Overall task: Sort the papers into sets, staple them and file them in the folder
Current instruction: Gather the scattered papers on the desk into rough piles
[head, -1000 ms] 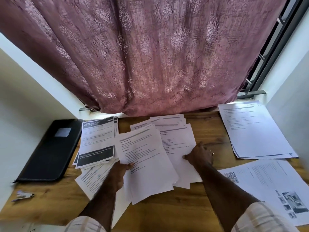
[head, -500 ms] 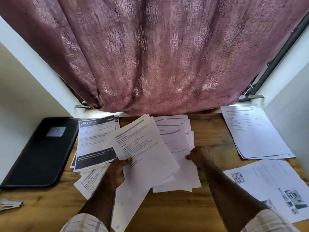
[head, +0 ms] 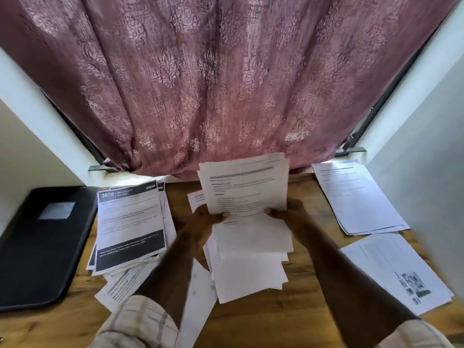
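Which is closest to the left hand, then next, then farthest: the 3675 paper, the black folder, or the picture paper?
From the left hand, in the head view:
1. 3675 paper, just to its left.
2. Black folder, farther left at the table's edge.
3. Picture paper, far right, past the right hand.

Matt white paper sheets on grained wood table; matt black leathery folder; patterned cloth curtain.

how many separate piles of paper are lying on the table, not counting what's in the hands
3, as far as shows: the 3675 pile beside the folder, a text pile far right, a photo-page pile near right. Loose sheets may hide more.
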The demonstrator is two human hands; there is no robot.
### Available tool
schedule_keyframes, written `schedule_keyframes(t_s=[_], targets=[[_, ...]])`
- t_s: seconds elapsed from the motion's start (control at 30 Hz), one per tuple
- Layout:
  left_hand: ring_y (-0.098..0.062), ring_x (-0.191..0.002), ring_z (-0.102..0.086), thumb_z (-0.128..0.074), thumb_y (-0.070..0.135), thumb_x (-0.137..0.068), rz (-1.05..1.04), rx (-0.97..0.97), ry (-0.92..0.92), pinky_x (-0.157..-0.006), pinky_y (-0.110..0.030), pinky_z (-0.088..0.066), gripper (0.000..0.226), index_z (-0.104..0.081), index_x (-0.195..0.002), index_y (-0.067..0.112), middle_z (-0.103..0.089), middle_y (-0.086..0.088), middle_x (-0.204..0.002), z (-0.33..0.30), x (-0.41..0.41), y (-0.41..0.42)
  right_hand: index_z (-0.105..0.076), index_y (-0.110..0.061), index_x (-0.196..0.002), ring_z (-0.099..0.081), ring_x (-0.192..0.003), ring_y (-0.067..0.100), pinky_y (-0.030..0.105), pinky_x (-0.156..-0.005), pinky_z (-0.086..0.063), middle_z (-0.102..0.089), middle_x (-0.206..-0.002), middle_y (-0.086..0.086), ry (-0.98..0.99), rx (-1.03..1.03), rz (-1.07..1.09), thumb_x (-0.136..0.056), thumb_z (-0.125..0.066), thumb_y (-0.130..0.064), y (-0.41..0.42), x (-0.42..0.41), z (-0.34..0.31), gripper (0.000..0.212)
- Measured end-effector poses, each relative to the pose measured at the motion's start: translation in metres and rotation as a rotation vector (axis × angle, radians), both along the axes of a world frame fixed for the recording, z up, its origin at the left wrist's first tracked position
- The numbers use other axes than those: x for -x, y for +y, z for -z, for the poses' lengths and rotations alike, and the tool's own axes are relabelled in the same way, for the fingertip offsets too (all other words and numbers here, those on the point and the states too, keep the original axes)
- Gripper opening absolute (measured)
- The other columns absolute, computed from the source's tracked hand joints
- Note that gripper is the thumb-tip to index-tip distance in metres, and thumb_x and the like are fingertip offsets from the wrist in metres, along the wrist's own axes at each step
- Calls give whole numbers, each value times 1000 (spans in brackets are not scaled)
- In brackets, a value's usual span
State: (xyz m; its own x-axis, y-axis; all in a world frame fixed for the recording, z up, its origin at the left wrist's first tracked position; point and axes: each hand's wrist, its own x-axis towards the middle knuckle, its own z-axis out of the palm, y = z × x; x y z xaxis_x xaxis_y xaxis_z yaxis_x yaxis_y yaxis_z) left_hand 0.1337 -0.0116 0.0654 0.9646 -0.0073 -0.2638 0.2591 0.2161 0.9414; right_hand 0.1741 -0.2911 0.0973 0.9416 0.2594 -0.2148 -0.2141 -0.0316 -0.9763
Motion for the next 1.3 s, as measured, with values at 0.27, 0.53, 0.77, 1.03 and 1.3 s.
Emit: schedule_keyframes(t_s=[0.27,0.53,0.77,1.03,1.3], targets=[[-8,-95,-72,-74,-5,-91,-121,-312,-28,-84,-18,-57,27,-73,-103,20,-80,13,-94,-24,3,-58,-72,-20,-123,-69,-119,35,60,-98,-57,-74,-122,11,-94,67,0,-80,-93,-33,-42,-21,59,50],[-21,-113,-72,-76,13,-95,-387,-414,-34,-103,-33,-55,29,-74,-123,7,-77,-5,-118,-25,-30,-123,-72,-25,-104,-76,-88,20,51,-77,-65,-78,-102,1,-135,265,9,-93,-79,-33,-77,-55,21,15],[-22,-118,-65,-68,15,-102,-215,-534,76,-102,-38,-54,41,-61,-142,18,-70,0,-132,-17,-102,-234,-54,-21,-141,-62,-105,23,40,-86,-56,-67,-130,4,-65,440,269,-99,-68,-26,-175,-81,13,45],[-26,-125,-59,-72,3,-91,117,-632,95,-105,-40,-53,68,-41,-150,15,-59,-6,-141,28,-160,-386,-47,-17,-136,-65,-108,44,46,-89,-54,-68,-122,21,85,909,475,-90,-63,-12,-304,-97,32,49],[-36,-120,-64,-71,20,-91,190,-885,146,-97,-41,-55,90,-17,-163,17,-61,-16,-142,53,-203,-432,-40,-12,-147,-58,-116,46,46,-101,-47,-52,-133,23,44,1204,351,-84,-63,-8,-334,-133,69,67]])
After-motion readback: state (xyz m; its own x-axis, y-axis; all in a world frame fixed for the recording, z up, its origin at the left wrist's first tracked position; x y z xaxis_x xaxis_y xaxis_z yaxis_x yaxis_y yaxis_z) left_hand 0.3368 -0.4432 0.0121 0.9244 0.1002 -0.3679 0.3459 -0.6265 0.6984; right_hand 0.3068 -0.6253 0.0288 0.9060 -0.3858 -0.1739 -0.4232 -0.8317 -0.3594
